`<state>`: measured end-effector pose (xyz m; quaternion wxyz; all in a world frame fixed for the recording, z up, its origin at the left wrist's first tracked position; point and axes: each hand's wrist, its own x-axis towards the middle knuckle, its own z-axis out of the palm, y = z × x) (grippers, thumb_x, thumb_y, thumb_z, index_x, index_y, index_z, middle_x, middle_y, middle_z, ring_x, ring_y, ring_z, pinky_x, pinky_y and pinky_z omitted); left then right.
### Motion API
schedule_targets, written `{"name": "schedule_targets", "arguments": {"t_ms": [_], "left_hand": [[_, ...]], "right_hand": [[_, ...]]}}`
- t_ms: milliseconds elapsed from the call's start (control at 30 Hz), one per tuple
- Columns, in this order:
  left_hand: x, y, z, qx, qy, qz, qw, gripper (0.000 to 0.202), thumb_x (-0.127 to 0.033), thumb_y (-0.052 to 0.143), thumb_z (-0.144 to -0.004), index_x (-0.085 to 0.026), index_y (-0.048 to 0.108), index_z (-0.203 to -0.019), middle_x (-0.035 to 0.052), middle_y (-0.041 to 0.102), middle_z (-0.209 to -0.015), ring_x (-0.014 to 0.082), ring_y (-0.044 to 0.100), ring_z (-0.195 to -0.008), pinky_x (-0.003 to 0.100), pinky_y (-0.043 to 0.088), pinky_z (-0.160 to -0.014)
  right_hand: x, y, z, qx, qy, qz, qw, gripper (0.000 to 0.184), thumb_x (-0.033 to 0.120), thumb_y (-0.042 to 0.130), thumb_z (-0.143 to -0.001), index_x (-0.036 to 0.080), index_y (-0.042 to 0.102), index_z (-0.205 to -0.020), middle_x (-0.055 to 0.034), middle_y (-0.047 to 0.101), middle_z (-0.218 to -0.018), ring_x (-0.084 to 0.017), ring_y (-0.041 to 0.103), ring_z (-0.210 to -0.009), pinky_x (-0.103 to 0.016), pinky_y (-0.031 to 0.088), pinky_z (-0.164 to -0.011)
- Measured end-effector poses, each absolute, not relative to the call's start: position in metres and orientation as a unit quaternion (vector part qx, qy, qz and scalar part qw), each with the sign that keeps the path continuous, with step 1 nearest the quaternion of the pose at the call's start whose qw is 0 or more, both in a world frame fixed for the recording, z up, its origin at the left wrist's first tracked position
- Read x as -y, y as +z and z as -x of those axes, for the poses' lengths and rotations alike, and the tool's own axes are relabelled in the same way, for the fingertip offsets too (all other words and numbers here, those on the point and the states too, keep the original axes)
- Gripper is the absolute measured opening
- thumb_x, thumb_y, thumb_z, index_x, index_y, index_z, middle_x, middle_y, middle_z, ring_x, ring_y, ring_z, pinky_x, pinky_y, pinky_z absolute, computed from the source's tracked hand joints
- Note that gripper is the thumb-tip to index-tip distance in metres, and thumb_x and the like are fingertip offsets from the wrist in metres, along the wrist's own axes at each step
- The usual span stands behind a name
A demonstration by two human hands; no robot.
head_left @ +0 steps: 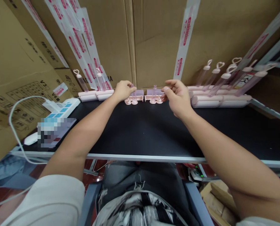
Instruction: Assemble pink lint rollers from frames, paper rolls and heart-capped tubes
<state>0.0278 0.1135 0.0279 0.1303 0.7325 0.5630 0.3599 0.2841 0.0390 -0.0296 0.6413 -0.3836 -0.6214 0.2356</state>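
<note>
Left hand (125, 91) pinches clear tube (134, 93), upright at back of black table (142, 131); right hand (178, 97) loosely open beside second tube (155, 91); plastic judged light, stiff, slick; best hold: narrow top

Muted, diffuse light, wide-angle stretching at edges, pixelated patch (47, 133) at left.

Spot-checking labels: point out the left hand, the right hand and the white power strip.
Left hand (122, 90): head view, back of the hand.
Right hand (179, 99): head view, middle of the hand.
White power strip (64, 110): head view, blue-marked top face.
</note>
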Motion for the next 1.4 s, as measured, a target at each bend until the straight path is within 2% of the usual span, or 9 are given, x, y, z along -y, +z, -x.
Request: {"name": "schedule_targets", "arguments": {"t_ms": [233,367,500,633,833,967,1133,1233,1400], "left_hand": [[-0.044,0.045,-0.052,-0.379,0.496,-0.63,0.462,0.019,-0.038,0.062,-0.109,-0.019,0.059,-0.108,-0.0013,0.073,-0.087,0.0054,0.061,-0.054,0.018,0.042,-0.051],[-0.018,0.022,-0.059,-0.334,0.416,-0.636,0.557,0.033,-0.049,0.071,-0.104,-0.02,0.058,-0.11,0.0016,0.076,-0.091,0.0088,0.068,-0.058,0.019,0.044,-0.05],[-0.045,0.002,-0.042,-0.423,0.331,-0.74,0.404,0.053,-0.065,0.045,-0.111,-0.017,0.069,-0.112,0.0056,0.074,-0.078,0.0116,0.058,-0.05,0.025,0.037,-0.049],[-0.083,-0.01,-0.018,-0.615,0.336,-0.71,0.062,0.05,-0.054,0.049,-0.111,-0.015,0.078,-0.101,0.0181,0.081,-0.099,0.0274,0.077,-0.094,0.035,0.054,-0.079],[-0.093,-0.027,-0.019,-0.671,0.21,-0.711,0.017,0.04,-0.046,0.066,-0.101,-0.01,0.082,-0.111,0.0289,0.079,-0.119,0.0449,0.076,-0.117,0.052,0.058,-0.096],[-0.091,-0.024,-0.02,-0.66,0.265,-0.701,0.048,0.027,-0.034,0.061,-0.105,-0.014,0.079,-0.105,0.0218,0.081,-0.116,0.0346,0.077,-0.114,0.043,0.058,-0.096],[-0.071,-0.008,-0.026,-0.544,0.372,-0.712,0.242,0.03,-0.036,0.053,-0.113,-0.019,0.063,-0.09,0.0021,0.073,-0.081,0.0101,0.064,-0.06,0.022,0.047,-0.058],[-0.052,-0.001,-0.033,-0.413,0.425,-0.687,0.421,0.03,-0.028,0.055,-0.112,-0.019,0.054,-0.083,-0.0042,0.062,-0.068,0.0054,0.052,-0.046,0.02,0.034,-0.046],[-0.034,-0.002,-0.046,-0.371,0.425,-0.699,0.439,0.028,-0.024,0.054,-0.113,-0.018,0.054,-0.085,-0.0072,0.058,-0.065,0.0033,0.054,-0.047,0.017,0.036,-0.046]], "right_hand": [[-0.022,-0.027,-0.268,0.645,0.359,0.352,0.576,0.075,0.06,0.095,-0.076,0.029,0.061,-0.136,-0.0031,0.072,-0.106,-0.019,0.069,-0.082,-0.033,0.06,-0.068],[-0.006,-0.02,-0.257,0.601,0.43,0.279,0.613,0.069,0.071,0.093,-0.077,0.029,0.068,-0.125,0.0008,0.07,-0.087,-0.016,0.064,-0.069,-0.032,0.058,-0.062],[-0.004,-0.014,-0.26,0.572,0.39,0.291,0.66,0.058,0.074,0.091,-0.076,0.026,0.073,-0.103,0.0035,0.06,-0.068,-0.014,0.057,-0.058,-0.031,0.052,-0.056],[-0.011,-0.018,-0.264,0.581,0.341,0.331,0.661,0.062,0.086,0.08,-0.079,0.027,0.064,-0.085,0.0028,0.06,-0.065,-0.016,0.063,-0.058,-0.032,0.054,-0.057],[-0.01,-0.026,-0.258,0.663,0.352,0.341,0.566,0.063,0.086,0.077,-0.083,0.026,0.065,-0.095,0.0023,0.068,-0.069,-0.015,0.064,-0.055,-0.032,0.054,-0.057],[-0.006,-0.027,-0.258,0.69,0.326,0.361,0.536,0.065,0.086,0.078,-0.082,0.024,0.069,-0.101,0.0021,0.064,-0.072,-0.015,0.059,-0.058,-0.032,0.05,-0.057],[-0.006,-0.028,-0.262,0.758,0.267,0.391,0.449,0.044,0.066,0.076,-0.093,0.023,0.071,-0.104,0.0037,0.055,-0.069,-0.016,0.049,-0.062,-0.032,0.043,-0.061],[-0.005,-0.031,-0.263,0.785,0.221,0.385,0.431,0.05,0.055,0.074,-0.096,0.02,0.074,-0.13,-0.0003,0.065,-0.086,-0.017,0.052,-0.073,-0.034,0.044,-0.072],[-0.003,-0.032,-0.261,0.796,0.203,0.38,0.425,0.057,0.062,0.065,-0.101,0.02,0.074,-0.137,-0.0046,0.072,-0.098,-0.02,0.056,-0.079,-0.036,0.046,-0.078]]}}
